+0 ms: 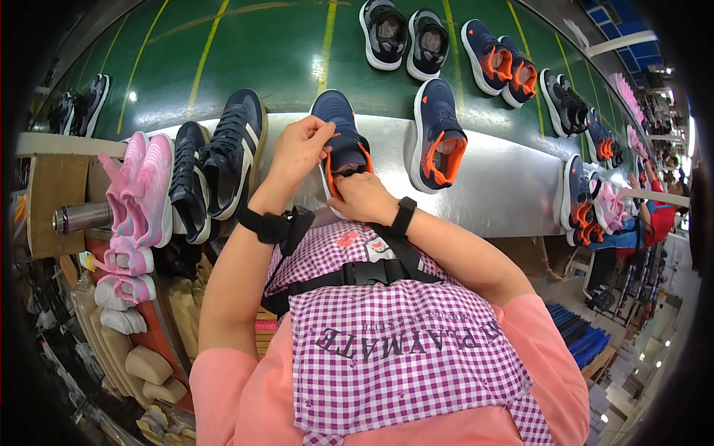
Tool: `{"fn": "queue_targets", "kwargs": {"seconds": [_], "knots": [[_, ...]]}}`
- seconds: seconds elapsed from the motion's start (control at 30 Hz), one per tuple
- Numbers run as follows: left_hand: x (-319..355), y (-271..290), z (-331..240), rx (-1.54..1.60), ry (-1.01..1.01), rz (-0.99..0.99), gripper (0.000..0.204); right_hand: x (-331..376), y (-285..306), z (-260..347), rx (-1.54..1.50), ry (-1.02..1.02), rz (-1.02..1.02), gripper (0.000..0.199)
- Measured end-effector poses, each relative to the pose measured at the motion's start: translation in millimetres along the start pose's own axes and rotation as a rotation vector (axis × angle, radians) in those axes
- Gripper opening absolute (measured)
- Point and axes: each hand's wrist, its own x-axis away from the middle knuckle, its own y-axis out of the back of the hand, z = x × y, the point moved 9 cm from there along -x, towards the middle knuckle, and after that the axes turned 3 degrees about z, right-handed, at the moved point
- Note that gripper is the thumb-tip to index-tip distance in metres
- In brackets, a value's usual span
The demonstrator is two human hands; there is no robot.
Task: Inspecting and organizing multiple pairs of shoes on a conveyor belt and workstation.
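A navy sneaker (pixel 336 111) with orange lining and a white sole stands right in front of me, toe pointing away, on the metal ledge at the edge of the green belt. My left hand (pixel 297 152) is over its upper, thumb and fingertips closed in a pinch; what they hold is too small to make out. My right hand (pixel 364 197) grips the heel end, some fingers inside the opening and hidden there. Just to the right, a matching navy sneaker (pixel 439 137) with an orange collar stands apart from both hands.
The green belt (pixel 253 56) with yellow lines carries black sneakers (pixel 384 37) and another navy-orange pair (pixel 491 59). Left on the metal ledge (pixel 506 175) side stand dark striped sneakers (pixel 234 152) and pink sneakers (pixel 152 189). A person in red (pixel 658 215) is far right.
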Motion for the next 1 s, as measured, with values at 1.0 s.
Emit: {"fn": "queue_targets", "kwargs": {"seconds": [1.0], "knots": [[11, -48, 78, 0.274, 0.272, 0.091, 0.031, 27, 4, -48, -0.455, -0.021, -0.059, 0.036]]}}
